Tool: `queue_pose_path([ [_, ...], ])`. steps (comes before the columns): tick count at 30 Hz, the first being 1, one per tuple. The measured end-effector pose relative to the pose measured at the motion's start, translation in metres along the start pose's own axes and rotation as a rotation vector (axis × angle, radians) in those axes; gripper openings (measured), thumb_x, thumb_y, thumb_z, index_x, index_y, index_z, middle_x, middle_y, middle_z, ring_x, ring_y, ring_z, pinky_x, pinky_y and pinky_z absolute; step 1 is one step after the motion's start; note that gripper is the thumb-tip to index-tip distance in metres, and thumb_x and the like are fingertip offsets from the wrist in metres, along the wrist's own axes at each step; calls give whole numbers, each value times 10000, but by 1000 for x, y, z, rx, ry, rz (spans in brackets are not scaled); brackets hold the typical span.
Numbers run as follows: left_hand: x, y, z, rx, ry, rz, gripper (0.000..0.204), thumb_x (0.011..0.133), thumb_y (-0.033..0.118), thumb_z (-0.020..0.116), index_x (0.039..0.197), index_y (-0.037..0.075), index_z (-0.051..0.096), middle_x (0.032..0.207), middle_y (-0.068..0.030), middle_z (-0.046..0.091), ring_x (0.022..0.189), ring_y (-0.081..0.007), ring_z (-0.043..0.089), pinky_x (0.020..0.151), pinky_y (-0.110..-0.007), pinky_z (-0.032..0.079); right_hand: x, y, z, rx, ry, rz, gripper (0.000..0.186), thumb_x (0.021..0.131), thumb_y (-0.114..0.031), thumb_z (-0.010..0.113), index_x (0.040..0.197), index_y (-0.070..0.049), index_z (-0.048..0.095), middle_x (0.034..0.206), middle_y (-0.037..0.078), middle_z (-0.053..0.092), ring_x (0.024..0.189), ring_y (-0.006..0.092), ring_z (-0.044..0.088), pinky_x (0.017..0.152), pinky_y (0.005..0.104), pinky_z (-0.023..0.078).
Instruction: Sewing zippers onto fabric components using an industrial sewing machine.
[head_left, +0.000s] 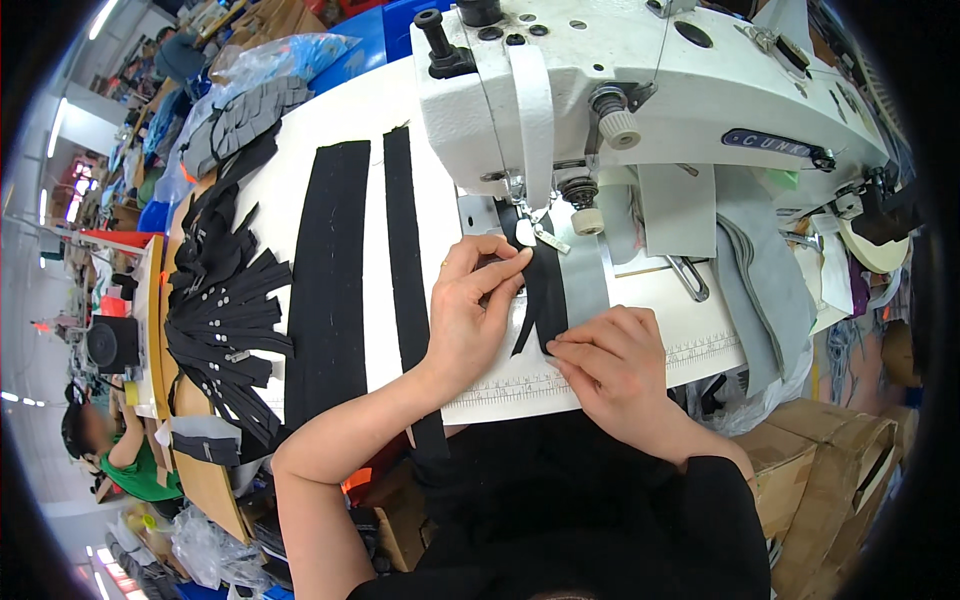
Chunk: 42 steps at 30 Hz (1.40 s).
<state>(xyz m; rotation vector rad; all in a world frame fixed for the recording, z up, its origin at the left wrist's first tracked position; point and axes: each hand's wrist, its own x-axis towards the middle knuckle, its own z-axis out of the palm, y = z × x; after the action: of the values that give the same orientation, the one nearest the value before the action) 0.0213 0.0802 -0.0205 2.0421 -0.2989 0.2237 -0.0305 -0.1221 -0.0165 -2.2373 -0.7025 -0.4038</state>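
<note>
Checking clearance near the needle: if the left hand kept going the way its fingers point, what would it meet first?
The left hand points up-right along the black fabric strip, so it would probably first meet the presser foot of the sewing machine, though depth is unclear.

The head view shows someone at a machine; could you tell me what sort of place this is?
Most likely a garment or sewing workshop. A white industrial sewing machine stands on the table, both hands guide a black fabric piece under its needle, and a stack of cut black pieces lies to the left.

crowded workshop, ceiling tube lights point(103, 18), cardboard boxes point(812, 470) right, white worktable point(340, 110).
</note>
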Motion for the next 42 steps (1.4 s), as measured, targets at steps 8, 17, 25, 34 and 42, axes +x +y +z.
queue_pose_path([
  [8, -1, -9, -1, -94, 25, 7, 324, 886, -102, 695, 1172, 24, 783, 1155, -83, 677, 995, -185, 661, 865, -297, 558, 5, 4, 1, -14, -12, 9, 200, 774, -58, 818, 967, -95, 779, 959, -20, 718, 933, 196, 632, 877, 368, 425],
  [17, -1, -1, 1, -14, 9, 3, 321, 873, -104, 720, 1164, 17, 780, 1156, -89, 650, 1008, -169, 672, 769, -265, 572, 13, 16, 9, -88, 24, -69, 223, 802, -67, 764, 1024, -74, 745, 1036, -5, 681, 968, 196, 619, 869, 377, 421],
  [25, -2, -9, 1, -103, 11, -13, 364, 837, -136, 726, 1135, 56, 809, 1111, -96, 687, 1177, -228, 658, 926, -319, 582, 16, 15, 8, -144, -14, -31, 293, 779, -23, 709, 1069, -54, 724, 1270, 38, 657, 1129, 249, 592, 955, 412, 414],
  [34, -1, -3, 5, 10, 14, 62, 247, 880, -16, 770, 1125, 7, 792, 1148, -128, 660, 1143, -253, 672, 835, -307, 617, 18, 14, 7, -161, -104, 31, 352, 814, -4, 671, 1163, -46, 682, 1450, 94, 579, 1362, 303, 503, 1088, 472, 376],
  [42, -1, -6, 5, 60, 18, 102, 207, 882, 12, 770, 1089, -4, 773, 1166, -141, 668, 1150, -284, 671, 918, -346, 586, 18, 14, 11, -198, -147, 58, 333, 877, -29, 656, 1209, -55, 662, 1500, 116, 534, 1457, 317, 431, 1204, 528, 293],
])
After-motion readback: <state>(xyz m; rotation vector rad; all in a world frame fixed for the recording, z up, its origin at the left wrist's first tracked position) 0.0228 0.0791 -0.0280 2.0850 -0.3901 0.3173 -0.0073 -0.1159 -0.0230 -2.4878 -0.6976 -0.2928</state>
